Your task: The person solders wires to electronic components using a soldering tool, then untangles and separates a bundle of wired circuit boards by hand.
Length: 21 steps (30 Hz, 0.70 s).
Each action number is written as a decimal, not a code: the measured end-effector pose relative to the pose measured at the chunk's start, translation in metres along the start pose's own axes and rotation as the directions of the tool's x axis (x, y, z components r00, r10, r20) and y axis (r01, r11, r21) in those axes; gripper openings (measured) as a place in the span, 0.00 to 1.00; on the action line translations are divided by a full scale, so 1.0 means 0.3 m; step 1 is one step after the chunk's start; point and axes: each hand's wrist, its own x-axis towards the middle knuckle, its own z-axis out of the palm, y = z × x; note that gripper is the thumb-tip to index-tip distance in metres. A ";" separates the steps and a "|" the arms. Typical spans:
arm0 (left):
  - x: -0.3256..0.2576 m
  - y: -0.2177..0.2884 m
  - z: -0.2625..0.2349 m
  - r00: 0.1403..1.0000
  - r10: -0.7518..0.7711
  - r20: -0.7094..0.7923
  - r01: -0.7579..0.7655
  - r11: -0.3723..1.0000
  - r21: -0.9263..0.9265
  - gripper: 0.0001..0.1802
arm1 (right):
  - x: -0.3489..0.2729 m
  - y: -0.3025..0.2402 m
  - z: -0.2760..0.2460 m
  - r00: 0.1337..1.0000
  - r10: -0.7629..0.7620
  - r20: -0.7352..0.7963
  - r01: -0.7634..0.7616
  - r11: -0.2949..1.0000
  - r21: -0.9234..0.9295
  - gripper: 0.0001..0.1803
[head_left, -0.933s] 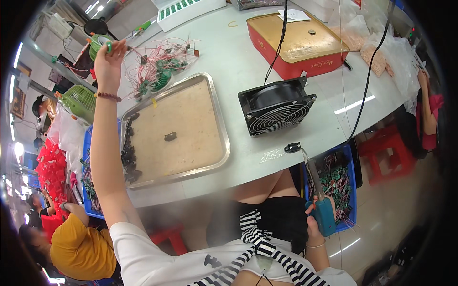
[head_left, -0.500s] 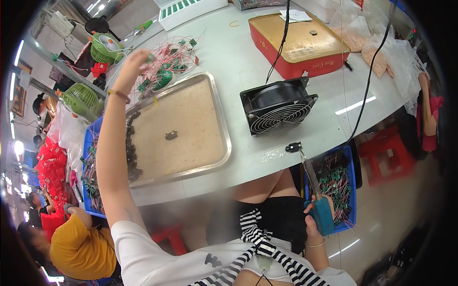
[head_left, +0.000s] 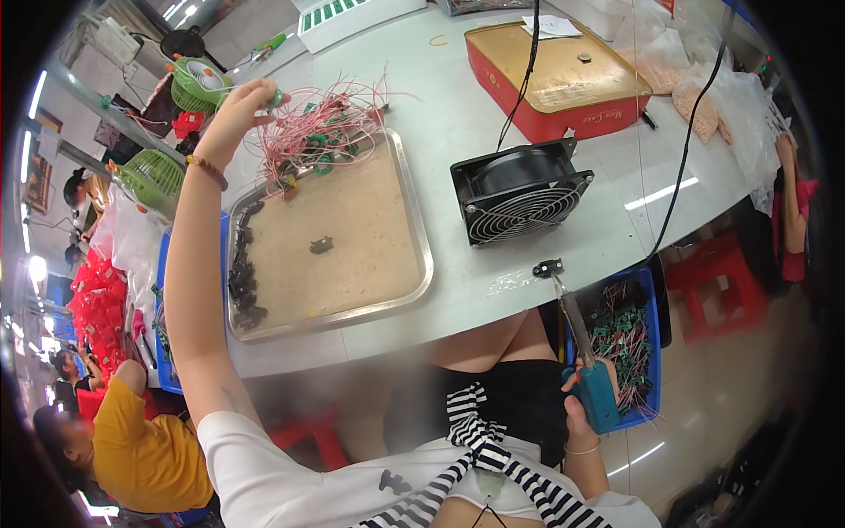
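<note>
Your left hand pinches a green part with pink wires over the tray's far corner on the bench; your right hand grips a blue-handled soldering iron beside your lap.

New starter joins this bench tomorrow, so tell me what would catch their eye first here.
First, the left hand raised over the far left of the table, pinching a small green part from a tangle of pink wires spilling onto the metal tray. Next, the black fan standing mid-table before a red box. Low at right, the right hand grips a blue-handled tool beside a blue bin.
</note>
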 end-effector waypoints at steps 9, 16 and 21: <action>0.118 0.117 -0.217 0.819 0.322 -0.476 -0.536 0.727 -0.430 0.10 | 0.003 0.000 -0.004 1.000 -0.009 0.020 0.009 1.000 -0.004 0.23; 0.360 0.285 -0.368 0.689 0.500 -0.525 -0.725 0.491 -0.484 0.06 | 0.002 -0.038 0.007 1.000 -0.018 0.024 0.018 1.000 -0.010 0.25; 0.368 0.314 -0.289 0.786 0.330 -0.523 -0.597 0.625 -0.503 0.09 | -0.007 -0.043 -0.005 1.000 -0.011 -0.012 0.011 1.000 -0.021 0.25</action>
